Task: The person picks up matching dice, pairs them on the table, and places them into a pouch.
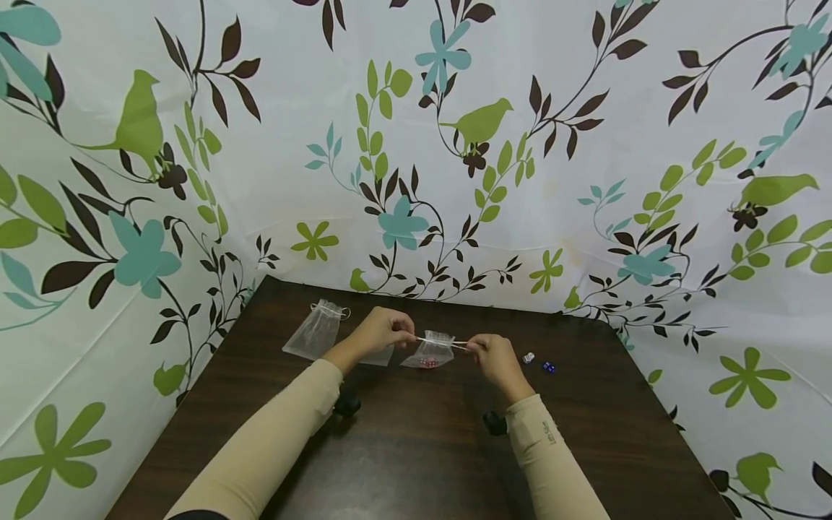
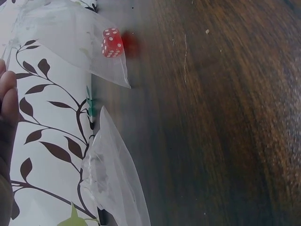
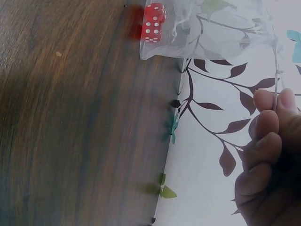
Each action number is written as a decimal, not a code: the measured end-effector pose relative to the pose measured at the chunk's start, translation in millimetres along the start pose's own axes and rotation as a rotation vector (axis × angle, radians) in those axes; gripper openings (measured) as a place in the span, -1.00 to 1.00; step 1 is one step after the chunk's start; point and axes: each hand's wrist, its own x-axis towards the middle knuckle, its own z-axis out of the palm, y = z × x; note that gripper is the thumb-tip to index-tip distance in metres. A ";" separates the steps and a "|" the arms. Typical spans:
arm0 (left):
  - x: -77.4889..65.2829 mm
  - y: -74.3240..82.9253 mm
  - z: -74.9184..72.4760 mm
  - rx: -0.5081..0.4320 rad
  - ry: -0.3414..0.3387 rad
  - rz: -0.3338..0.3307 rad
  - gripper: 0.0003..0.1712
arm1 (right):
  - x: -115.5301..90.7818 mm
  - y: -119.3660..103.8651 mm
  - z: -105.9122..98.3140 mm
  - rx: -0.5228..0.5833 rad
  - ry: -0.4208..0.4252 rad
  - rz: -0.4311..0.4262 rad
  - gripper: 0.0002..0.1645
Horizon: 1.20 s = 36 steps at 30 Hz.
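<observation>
A small sheer white drawstring bag (image 1: 440, 352) stands between my two hands, its neck gathered tight. Red dice (image 1: 427, 362) with white dots sit in its bottom; the left wrist view shows a red die (image 2: 112, 42) through the mesh. My left hand (image 1: 382, 332) pinches the cord on one side of the neck. On the other side, my right hand (image 1: 499, 363) pinches the white drawstring (image 1: 459, 345) between thumb and fingers, and the cord runs taut between the hands. In the right wrist view, the right fingertips (image 3: 265, 100) grip the cord.
Another sheer bag (image 1: 315, 334) lies flat at the left on the dark wooden table (image 1: 396, 448). A further sheer bag (image 1: 378, 357) lies partly behind my left hand. White dice (image 1: 529, 357) and blue dice (image 1: 549, 367) lie right of my right hand. A patterned curtain (image 1: 559, 180) hangs behind.
</observation>
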 end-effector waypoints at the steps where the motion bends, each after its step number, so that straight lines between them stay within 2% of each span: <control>1: -0.3 0.3 -0.3 -0.004 0.000 -0.001 -0.90 | -0.2 0.5 -0.2 -0.004 0.000 -0.001 -0.83; 24: -2.2 -1.1 -2.4 -0.003 -0.001 -0.024 -0.90 | -1.3 7.9 -2.2 0.000 -0.026 0.017 -0.84; 36: -0.5 -4.0 -2.7 0.014 0.003 0.007 -0.88 | 0.2 9.0 -2.9 -0.010 -0.005 0.025 -0.85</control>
